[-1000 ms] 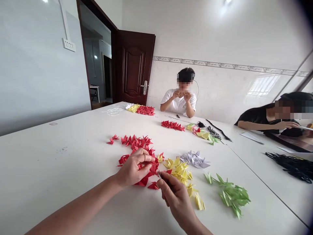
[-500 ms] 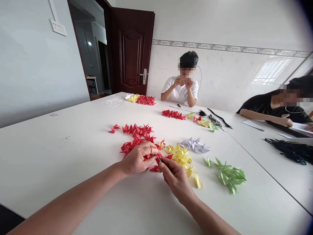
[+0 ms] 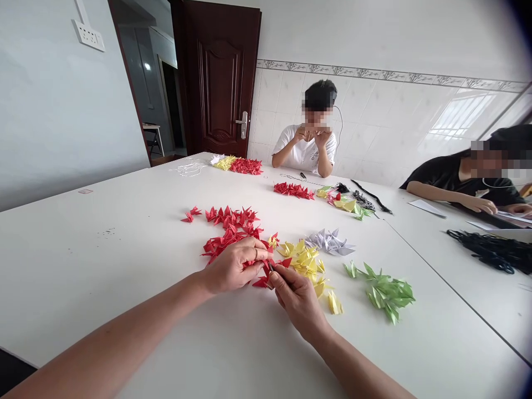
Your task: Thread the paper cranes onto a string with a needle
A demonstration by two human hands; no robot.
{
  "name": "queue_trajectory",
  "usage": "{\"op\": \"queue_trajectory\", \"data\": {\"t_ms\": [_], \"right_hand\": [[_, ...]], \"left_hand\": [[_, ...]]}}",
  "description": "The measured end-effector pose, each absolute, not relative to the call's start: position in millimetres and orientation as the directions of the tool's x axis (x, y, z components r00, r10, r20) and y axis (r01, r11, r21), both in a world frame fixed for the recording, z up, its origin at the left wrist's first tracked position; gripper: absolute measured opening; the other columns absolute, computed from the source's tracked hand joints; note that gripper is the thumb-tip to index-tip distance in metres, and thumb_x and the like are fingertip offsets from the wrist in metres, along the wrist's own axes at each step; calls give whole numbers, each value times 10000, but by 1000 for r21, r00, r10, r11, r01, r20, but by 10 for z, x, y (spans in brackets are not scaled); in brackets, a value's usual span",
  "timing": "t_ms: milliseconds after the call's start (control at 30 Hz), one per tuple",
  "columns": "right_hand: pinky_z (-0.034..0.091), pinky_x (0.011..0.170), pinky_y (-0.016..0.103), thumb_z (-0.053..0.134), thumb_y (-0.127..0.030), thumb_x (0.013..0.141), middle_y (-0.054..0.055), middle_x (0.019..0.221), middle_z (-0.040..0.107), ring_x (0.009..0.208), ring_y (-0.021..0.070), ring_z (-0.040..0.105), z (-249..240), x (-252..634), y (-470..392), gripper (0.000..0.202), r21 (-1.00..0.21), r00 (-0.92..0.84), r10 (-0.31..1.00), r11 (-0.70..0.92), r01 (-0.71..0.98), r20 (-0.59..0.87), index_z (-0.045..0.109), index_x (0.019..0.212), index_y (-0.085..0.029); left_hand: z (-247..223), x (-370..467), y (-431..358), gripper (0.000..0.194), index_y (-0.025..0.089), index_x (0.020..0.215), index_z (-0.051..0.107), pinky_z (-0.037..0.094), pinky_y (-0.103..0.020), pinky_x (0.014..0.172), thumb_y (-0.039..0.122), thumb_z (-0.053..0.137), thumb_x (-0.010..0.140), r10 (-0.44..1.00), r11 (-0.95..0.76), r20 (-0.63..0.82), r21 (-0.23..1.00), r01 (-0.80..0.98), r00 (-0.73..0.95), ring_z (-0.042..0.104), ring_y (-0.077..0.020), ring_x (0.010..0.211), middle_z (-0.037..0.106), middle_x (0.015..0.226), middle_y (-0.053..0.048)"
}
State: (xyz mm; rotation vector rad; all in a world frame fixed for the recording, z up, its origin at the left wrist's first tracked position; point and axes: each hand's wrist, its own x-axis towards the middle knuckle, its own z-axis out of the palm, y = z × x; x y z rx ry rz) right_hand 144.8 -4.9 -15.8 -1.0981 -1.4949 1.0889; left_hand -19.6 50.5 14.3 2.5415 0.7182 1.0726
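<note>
My left hand (image 3: 238, 266) is closed, its fingertips pinching a red paper crane (image 3: 265, 267) that they partly cover. Against that crane, my right hand (image 3: 300, 299) grips a thin dark metal tool (image 3: 271, 266); its kind is hidden by my fingers. Red paper cranes (image 3: 226, 239) lie heaped just beyond my left hand. Yellow paper cranes (image 3: 306, 260) spread right beside my right hand, with lavender paper cranes (image 3: 329, 242) behind them. Farther right sits a cluster of green paper cranes (image 3: 390, 292).
Across the white table (image 3: 137, 310) sit two people, one in a white shirt (image 3: 305, 151), one in a black shirt (image 3: 443, 177). Between us lie more red cranes (image 3: 293, 190), black cords (image 3: 490, 249), paper sheets (image 3: 427, 208) and white string (image 3: 189, 168). A seam crosses the table at right.
My hands stay together at the red crane, with only slight finger movement. The view has shifted a little. The person in black has moved a hand over the papers.
</note>
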Motion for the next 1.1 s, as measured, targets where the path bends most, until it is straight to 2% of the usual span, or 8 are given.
{"op": "queue_trajectory", "data": {"t_ms": [533, 1100], "right_hand": [[206, 438, 202, 460, -340, 880, -59, 549, 297, 492, 77, 250, -225, 1487, -30, 278, -948, -162, 963, 245, 201, 214, 484, 655, -178], [254, 479, 202, 463, -357, 880, -39, 586, 380, 526, 82, 316, -317, 1475, 7, 293, -926, -121, 962, 268, 268, 244, 550, 683, -158]], "left_hand": [[156, -194, 503, 263, 192, 976, 645, 501, -234, 747, 84, 476, 806, 534, -839, 589, 460, 292, 607, 590, -133, 856, 608, 916, -46], [169, -206, 497, 247, 166, 946, 645, 490, -206, 694, 76, 456, 814, 547, -826, 541, 473, 307, 639, 582, -113, 782, 587, 897, -57]]}}
